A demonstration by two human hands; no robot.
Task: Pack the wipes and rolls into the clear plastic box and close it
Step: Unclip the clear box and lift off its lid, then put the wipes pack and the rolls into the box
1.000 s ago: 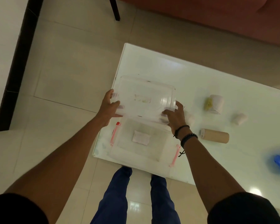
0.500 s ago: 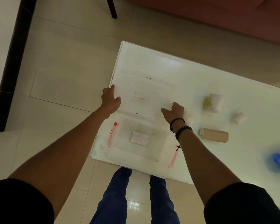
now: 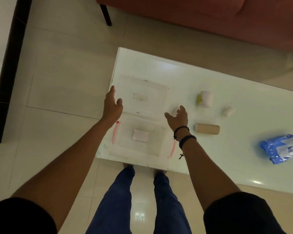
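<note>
Head view shows our left hand (image 3: 112,105) and right hand (image 3: 178,116) spread open, empty, flanking the lid (image 3: 143,95) lying beyond the open clear plastic box (image 3: 156,132), while 3 light, squashable rolls, tan roll (image 3: 207,129) nearest, invite gentle mid-body pinches.

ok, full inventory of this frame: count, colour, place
table: 1, white, centre and right
box: 1, clear with red latches, open, table's near left corner
lid: 1, clear, flat on table behind box
packet: 1, white, inside box
tan roll: 1, lying right of box
white roll with yellow: 1, behind tan roll
small roll: 1, white, right of it
wipes pack: 1, blue, table's right
sofa: 1, reddish, top
left hand: open, at lid's left edge
right hand: open, wristbands, right of box
</note>
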